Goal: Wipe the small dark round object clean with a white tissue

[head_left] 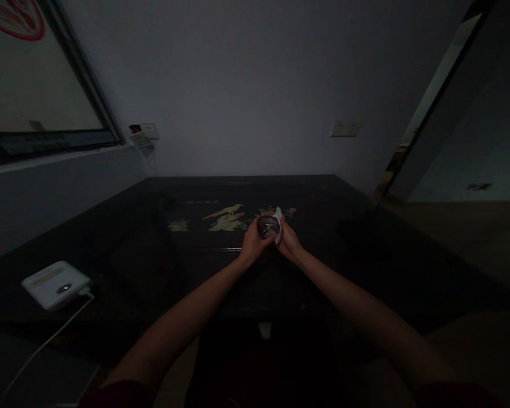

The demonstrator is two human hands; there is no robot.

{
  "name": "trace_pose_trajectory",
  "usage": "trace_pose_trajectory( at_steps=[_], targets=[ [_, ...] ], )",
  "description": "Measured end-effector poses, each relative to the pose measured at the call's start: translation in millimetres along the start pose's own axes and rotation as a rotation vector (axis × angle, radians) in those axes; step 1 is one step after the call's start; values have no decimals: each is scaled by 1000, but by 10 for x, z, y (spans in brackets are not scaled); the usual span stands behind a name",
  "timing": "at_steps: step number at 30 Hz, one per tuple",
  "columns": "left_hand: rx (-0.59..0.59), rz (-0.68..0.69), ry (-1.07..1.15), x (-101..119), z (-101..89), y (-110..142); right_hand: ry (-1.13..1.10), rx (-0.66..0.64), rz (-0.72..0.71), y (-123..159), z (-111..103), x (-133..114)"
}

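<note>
Held above the dark table [208, 277] is a round, clear glass cup [268, 227], its circular mouth facing me. Fingers of my left hand [253, 243] wrap its left side, with the thumb along the lower rim. On the other side, my right hand [289, 240] is closed around a crumpled white tissue [278, 215], which it presses against the cup's right edge. The far fingers of both hands are hidden behind the cup, and the dim light blurs fine detail.
A white box-shaped device [56, 283] with a white cable [46, 341] lies on the table's left. Bird and flower pictures [227, 220] decorate the tabletop. Behind stands a wall with sockets [345, 128]; a window [38, 73] is at the upper left.
</note>
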State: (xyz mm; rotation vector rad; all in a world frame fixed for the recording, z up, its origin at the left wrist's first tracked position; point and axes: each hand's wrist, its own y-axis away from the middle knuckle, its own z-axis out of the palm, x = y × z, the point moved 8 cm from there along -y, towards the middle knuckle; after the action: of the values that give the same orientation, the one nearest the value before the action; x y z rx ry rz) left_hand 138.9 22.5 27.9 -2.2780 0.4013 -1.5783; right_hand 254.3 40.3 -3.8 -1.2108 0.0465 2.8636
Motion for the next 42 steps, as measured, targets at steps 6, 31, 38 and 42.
trace_pose_trajectory(
  at_steps=[6,31,38,42],
  targets=[
    [18,-1,148,-33,-20,-46,41,-52,-12,-30,15,-38],
    [-136,-434,971,-1,250,51,456,-146,-446,134,184,-556],
    [-171,-488,944,-20,308,108,617,-106,-527,179,155,-630],
    [-208,-504,967,-14,343,110,604,-88,-498,150,119,-621]
  ],
)
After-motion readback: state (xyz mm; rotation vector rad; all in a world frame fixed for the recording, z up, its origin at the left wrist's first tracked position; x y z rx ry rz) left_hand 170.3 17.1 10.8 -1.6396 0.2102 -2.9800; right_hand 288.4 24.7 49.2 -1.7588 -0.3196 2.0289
